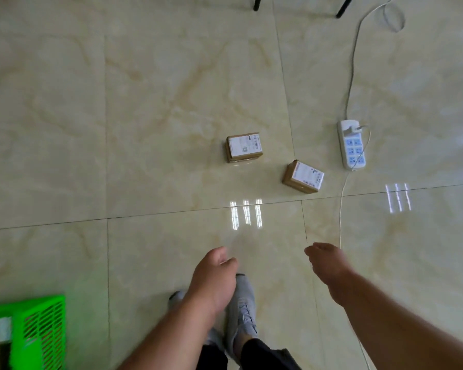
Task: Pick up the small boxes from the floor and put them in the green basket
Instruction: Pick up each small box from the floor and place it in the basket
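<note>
Two small brown cardboard boxes with white labels lie on the glossy beige tile floor: one box near the middle and a second box to its right, turned at an angle. The green basket with slatted walls stands at the bottom left corner, with something pale inside it. My left hand and my right hand hang low in the view, well short of the boxes, both empty with fingers loosely curled and apart.
A white power strip with a plugged-in adapter lies right of the boxes, and its white cable trails toward me past my right hand. Black furniture legs stand at the far edge. My grey shoes are below my left hand.
</note>
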Tool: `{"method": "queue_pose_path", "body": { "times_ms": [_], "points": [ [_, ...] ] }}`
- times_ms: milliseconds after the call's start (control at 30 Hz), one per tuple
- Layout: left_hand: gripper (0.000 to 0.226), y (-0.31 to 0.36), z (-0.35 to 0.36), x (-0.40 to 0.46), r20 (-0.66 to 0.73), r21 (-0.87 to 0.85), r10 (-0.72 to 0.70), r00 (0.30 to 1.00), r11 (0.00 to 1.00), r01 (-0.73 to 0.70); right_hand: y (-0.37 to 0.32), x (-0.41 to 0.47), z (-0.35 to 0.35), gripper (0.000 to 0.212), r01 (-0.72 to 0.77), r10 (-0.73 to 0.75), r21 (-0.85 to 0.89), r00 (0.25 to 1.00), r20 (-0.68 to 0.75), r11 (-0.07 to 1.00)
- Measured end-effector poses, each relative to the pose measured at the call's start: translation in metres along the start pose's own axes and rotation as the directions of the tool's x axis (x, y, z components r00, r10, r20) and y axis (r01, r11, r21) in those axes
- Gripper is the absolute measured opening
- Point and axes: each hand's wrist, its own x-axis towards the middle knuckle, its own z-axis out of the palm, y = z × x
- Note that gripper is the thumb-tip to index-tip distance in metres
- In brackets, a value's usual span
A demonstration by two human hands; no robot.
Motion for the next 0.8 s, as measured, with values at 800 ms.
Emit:
{"method": "queue_pose_path", "body": {
  "times_ms": [800],
  "points": [
    [0.058, 0.204, 0.238, 0.264, 0.118, 0.539, 0.113, 0.987, 0.827, -0.159, -0.060, 0.275, -0.038, 0.013, -0.432, 0.333, 0.794, 0.892, 0.306, 0.428]
  ]
}}
